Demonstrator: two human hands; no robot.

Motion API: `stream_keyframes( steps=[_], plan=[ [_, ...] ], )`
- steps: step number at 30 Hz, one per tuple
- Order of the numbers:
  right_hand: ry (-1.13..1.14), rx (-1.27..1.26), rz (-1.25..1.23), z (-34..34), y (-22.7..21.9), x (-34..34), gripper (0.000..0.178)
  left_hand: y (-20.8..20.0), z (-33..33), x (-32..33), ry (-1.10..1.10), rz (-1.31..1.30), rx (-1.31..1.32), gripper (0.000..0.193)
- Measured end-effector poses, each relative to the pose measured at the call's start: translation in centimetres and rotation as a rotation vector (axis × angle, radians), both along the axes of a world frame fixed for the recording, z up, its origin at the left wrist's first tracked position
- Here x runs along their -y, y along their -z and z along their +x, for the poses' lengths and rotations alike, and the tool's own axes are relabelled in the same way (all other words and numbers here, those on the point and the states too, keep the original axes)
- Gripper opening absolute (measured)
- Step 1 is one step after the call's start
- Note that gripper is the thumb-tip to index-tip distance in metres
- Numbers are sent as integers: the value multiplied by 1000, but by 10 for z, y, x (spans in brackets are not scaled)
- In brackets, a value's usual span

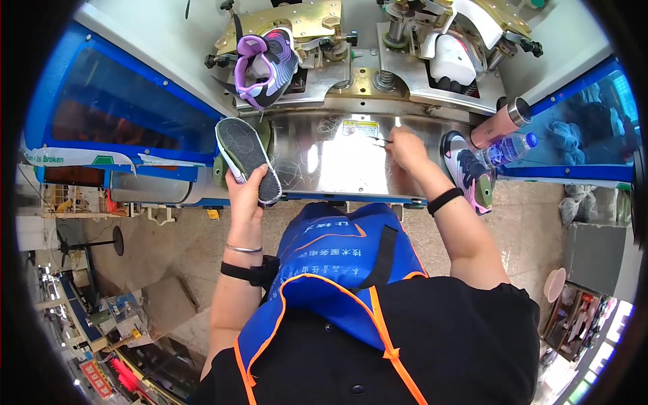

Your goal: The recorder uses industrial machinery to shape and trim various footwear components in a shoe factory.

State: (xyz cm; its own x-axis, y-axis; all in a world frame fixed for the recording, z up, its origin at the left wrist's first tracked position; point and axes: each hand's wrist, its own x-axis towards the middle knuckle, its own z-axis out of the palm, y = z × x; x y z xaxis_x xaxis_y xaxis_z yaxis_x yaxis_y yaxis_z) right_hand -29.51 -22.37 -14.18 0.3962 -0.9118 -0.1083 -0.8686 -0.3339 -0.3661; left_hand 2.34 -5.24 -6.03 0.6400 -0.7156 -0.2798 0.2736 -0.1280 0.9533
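My left hand (pixel 245 192) grips a shoe upper (pixel 244 150) at its near end. The upper is held with its dark grey, stitched-edged bottom turned up, and a strip of white and lilac side shows. Olive-green pieces (pixel 219 169) lie partly hidden behind it. Over the steel tray, my right hand (pixel 408 150) is closed round a small thin dark tool (pixel 381 140) that points left; its kind is unclear. Loose pale threads (pixel 307 158) are scattered on the metal tray (pixel 337 177) between my hands.
A purple and black shoe upper (pixel 266 71) sits on the left machine station; a white form (pixel 451 59) is at the right one. By my right forearm are a multicoloured shoe (pixel 466 169), a pink tumbler (pixel 498 125) and a water bottle (pixel 511 150). Blue-framed panels (pixel 128 101) flank the machine.
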Motion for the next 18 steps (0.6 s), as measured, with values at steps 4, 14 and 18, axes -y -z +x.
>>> stream_keyframes(
  steps=[4, 14, 18],
  plan=[
    [197, 263, -33, -14, -21, -2, 32, 3, -2, -2, -25, 6, -72, 73],
    [-45, 1029, 1174, 109, -53, -108, 40, -9, -23, 8, -50, 11, -98, 68],
    [1, 1085, 1188, 123, -63, -113, 30, -14, -27, 5, -66, 26, -112, 70]
  ],
)
